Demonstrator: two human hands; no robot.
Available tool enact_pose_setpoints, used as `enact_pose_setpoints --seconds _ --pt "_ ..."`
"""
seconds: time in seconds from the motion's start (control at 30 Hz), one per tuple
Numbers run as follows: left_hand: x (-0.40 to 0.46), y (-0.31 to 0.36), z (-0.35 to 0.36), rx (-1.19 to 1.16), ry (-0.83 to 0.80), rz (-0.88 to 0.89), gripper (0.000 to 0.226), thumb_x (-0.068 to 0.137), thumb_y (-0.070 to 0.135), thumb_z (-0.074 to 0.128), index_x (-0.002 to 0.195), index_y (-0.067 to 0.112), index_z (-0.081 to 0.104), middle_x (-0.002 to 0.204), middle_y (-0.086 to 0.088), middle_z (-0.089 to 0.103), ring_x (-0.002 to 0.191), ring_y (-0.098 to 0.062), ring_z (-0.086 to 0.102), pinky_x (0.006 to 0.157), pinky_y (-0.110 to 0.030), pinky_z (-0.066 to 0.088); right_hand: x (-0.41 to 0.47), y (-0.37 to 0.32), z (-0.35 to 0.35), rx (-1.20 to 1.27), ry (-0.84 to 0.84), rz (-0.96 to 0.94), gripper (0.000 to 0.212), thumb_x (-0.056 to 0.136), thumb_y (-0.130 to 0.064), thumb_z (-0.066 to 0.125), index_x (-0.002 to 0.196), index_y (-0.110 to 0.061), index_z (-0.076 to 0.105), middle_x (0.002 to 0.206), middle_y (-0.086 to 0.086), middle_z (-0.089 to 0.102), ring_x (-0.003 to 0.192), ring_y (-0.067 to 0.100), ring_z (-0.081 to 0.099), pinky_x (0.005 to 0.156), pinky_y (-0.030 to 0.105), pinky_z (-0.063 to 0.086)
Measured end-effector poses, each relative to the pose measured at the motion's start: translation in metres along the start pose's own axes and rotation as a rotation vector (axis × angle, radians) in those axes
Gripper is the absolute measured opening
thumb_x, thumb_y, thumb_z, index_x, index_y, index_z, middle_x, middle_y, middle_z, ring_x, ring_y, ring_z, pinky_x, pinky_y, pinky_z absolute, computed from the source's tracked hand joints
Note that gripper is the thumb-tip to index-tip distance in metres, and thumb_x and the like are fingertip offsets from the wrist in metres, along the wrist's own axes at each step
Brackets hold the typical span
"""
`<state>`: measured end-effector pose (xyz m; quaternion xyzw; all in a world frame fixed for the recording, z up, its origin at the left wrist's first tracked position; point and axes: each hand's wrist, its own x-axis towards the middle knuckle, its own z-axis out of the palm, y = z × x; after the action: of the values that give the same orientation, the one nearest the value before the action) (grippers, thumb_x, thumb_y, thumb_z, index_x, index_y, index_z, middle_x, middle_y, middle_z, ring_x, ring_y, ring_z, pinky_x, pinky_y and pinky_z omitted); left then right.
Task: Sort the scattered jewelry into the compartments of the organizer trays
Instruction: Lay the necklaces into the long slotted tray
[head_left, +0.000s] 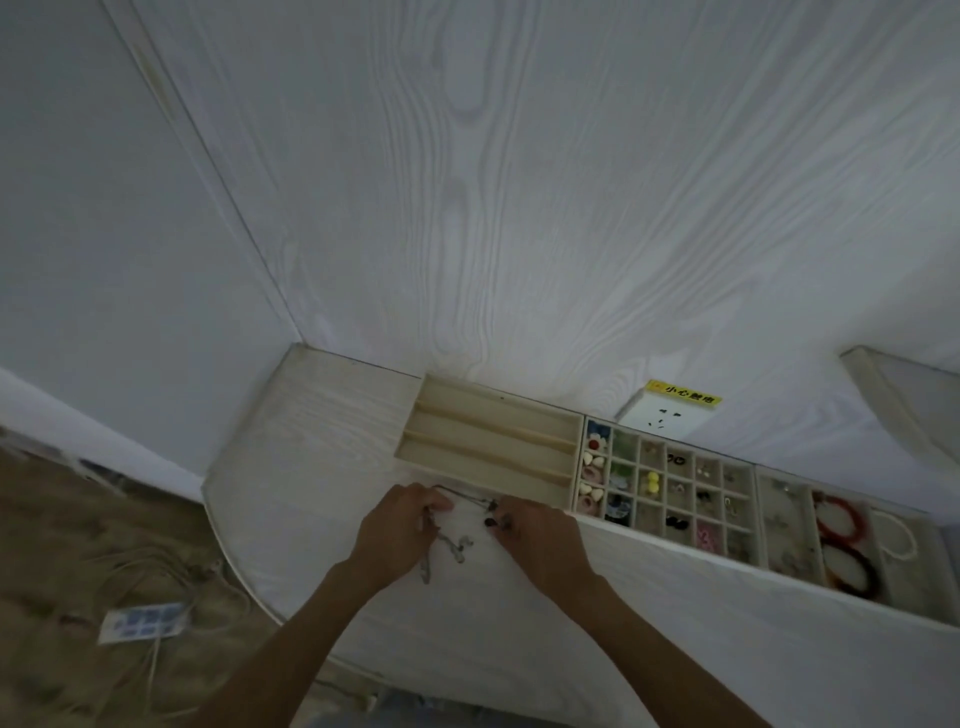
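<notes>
While both hands work at the front of the white table (291, 467), a thin dark necklace (467, 498) runs between them, just in front of the long-slot tray (488, 447). The left hand (400, 525) has its fingers curled in and seems to pinch one end of the chain. The right hand (535, 535) also has its fingers curled and seems to pinch the other end, near some small dark beads (491, 519). More loose silvery pieces (441, 551) lie on the table under the left hand; they are too blurry to name.

To the right sits the small-square tray (670, 488), with little bits already in many squares. Past it is the bracelet tray (852, 540), holding red and dark rings.

I think the necklace is very light, floppy and easy to tangle. It could catch on the other pieces or slip away. It looks best to hold it near both ends, lift it softly so it hangs straight, and lay it along one long slot. Pulling hard could snap it.
</notes>
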<state>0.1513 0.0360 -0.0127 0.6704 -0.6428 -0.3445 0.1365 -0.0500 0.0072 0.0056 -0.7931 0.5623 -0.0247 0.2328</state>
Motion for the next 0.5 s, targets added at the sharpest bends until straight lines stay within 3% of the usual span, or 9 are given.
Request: enact_pose_setpoints --seconds 0.1,0.2,0.33,0.5 --pt "0.007 -0.001 -0.013 -0.041 -0.019 0.044 0.033 0.082 0.007 0.061 0.109 0.027 0.065 0.101 0.016 0.058 0.092 -0.007 0.052 0.07 -0.005 0.035 0.006 -0.001 0.003 -0.139 -0.026 -0.045 0.026 0.098 -0.029 0.04 0.107 -0.018 0.061 0.107 0.004 0.067 0.097 0.026 0.063 0.073 0.033 0.045" --pt "0.017 0.007 -0.03 -0.157 -0.137 0.059 0.034 0.082 0.005 0.064 0.106 0.03 0.062 0.099 0.015 0.06 0.085 -0.004 0.056 0.069 -0.004 0.038 0.01 -0.007 0.001 -0.287 -0.085 -0.108 0.028 0.098 -0.02 0.034 0.111 -0.01 0.056 0.108 0.012 0.065 0.095 0.032 0.063 0.075 0.036 0.046" --pt "0.026 0.017 -0.041 -0.146 -0.204 0.119 0.032 0.084 0.008 0.065 0.113 0.02 0.064 0.108 0.011 0.059 0.096 -0.006 0.054 0.073 0.0 0.036 0.009 -0.008 -0.005 -0.305 -0.16 -0.156 0.027 0.089 -0.018 0.043 0.104 -0.006 0.061 0.1 0.017 0.066 0.089 0.035 0.064 0.073 0.035 0.044" --pt "0.024 0.018 -0.044 -0.201 -0.294 0.102 0.033 0.085 0.012 0.066 0.11 0.031 0.058 0.108 0.012 0.058 0.095 -0.008 0.056 0.07 -0.004 0.04 0.006 -0.005 -0.007 -0.34 -0.196 -0.165 0.025 0.087 -0.014 0.045 0.103 -0.007 0.062 0.102 0.017 0.065 0.094 0.034 0.061 0.078 0.036 0.045"
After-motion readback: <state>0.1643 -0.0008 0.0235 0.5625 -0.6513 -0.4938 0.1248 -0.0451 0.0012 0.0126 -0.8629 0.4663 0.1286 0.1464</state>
